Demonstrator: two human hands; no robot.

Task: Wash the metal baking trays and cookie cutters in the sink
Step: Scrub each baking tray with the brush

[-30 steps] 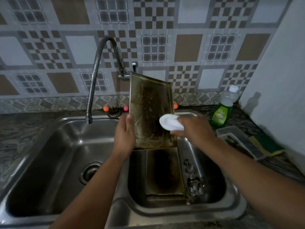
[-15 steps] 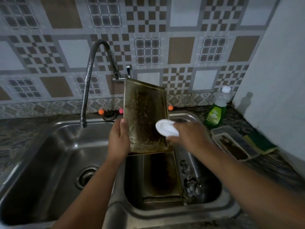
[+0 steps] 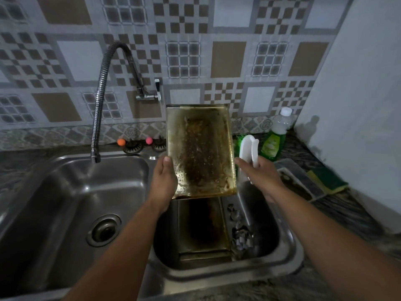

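A stained, greasy metal baking tray (image 3: 199, 148) stands nearly upright above the right sink basin (image 3: 284, 242). My left hand (image 3: 163, 183) grips its lower left edge. My right hand (image 3: 258, 174) is just off the tray's right edge, closed on a white-handled scrub brush (image 3: 247, 148) with green bristles showing behind the tray. A second dark tray (image 3: 201, 227) lies in the right basin under the first. Several metal cookie cutters (image 3: 239, 231) sit beside it on the right.
The left basin (image 3: 65, 203) has a drain (image 3: 104, 230) and a flexible faucet (image 3: 102, 101) over it. A green dish soap bottle (image 3: 274, 137), a plastic container (image 3: 297, 179) and a green-yellow sponge (image 3: 327, 180) stand on the counter at right, against a white wall.
My right hand has drawn the brush off the tray's face to beyond its right edge. The tray has swung to face me more squarely.
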